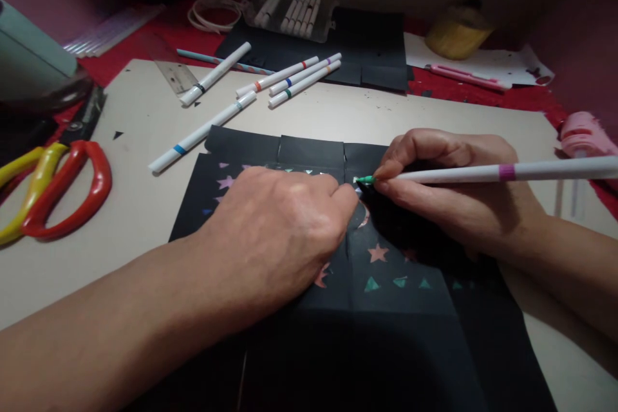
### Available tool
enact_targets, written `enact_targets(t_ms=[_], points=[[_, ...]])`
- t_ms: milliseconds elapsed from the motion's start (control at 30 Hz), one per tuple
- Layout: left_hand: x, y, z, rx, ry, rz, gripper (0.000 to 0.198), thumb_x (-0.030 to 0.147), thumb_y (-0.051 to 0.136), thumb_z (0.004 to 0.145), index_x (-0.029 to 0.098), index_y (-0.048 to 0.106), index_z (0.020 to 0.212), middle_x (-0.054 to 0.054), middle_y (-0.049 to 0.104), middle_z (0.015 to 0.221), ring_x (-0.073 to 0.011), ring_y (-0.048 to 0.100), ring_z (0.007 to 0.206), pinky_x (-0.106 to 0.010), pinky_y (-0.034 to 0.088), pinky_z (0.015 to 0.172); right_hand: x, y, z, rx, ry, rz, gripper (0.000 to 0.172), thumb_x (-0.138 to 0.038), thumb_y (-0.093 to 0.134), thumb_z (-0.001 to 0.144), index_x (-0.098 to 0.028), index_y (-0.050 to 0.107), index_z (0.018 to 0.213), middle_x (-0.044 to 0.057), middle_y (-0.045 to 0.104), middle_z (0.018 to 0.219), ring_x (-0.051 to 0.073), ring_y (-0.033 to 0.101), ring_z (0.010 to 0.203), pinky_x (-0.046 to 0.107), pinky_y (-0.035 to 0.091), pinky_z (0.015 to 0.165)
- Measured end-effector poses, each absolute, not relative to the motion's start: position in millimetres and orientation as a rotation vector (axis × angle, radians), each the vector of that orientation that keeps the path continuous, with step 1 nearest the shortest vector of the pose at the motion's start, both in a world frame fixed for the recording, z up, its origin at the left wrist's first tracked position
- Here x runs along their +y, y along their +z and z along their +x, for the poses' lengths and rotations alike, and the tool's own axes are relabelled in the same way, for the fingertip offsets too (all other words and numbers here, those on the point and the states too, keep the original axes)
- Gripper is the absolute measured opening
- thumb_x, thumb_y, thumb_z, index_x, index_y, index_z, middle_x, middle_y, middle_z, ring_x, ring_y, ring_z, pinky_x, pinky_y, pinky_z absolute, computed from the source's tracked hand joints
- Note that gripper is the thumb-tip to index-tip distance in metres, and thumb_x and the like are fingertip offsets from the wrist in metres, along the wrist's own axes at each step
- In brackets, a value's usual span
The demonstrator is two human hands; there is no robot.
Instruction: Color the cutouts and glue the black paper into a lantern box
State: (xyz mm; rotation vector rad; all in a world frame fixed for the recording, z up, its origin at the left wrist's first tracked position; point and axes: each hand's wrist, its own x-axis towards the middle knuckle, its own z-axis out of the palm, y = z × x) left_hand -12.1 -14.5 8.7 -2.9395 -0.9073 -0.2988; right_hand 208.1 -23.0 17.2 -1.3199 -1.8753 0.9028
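A black paper sheet (386, 309) with cut-out stars and triangles lies on a pale board (145, 219). My left hand (275, 232) rests palm down on the sheet, its fingers curled and pressing the paper near the upper row of triangles. My right hand (449, 187) is closed round a white marker (483, 173) with a purple band. The marker's green tip touches the paper right beside my left fingertips.
Several white markers (290, 77) lie on the board's far side, with a clear ruler (174, 74) to their left. Scissors with red and yellow handles (58, 187) sit at the left edge. A marker box (294, 13), more black paper (367, 45), a pink cutter (463, 77) and a pink tape dispenser (586, 135) lie farther back.
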Motion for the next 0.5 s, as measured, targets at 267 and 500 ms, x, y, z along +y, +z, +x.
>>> enact_targets(t_ms=[267,500], points=[[-15.0,10.2,-12.1,-0.89,-0.295,-2.929,0.023,0.015,0.042,0.088,0.021,0.064,0.085,-0.002,0.057,0.063,-0.0187,0.05,0.05,-0.034,0.02,0.048,-23.3,19.7,207.8,-1.857,0.955,-1.345,0.011,-0.022,0.077,0.077,-0.024,0.066,0.072,0.0,0.067,0.068,0.015,0.057,0.056,0.028,0.043,0.049],[-14.9,8.7,-12.6,-0.895,-0.297,-2.942,0.03,0.016,0.037,0.093,0.02,0.067,0.088,-0.002,0.059,0.066,-0.0189,0.05,0.052,-0.035,0.022,0.048,-19.4,18.0,208.9,-1.696,0.986,-1.306,0.015,-0.01,0.072,0.075,-0.023,0.069,0.067,0.0,0.069,0.074,0.015,0.059,0.064,0.026,0.041,0.052]])
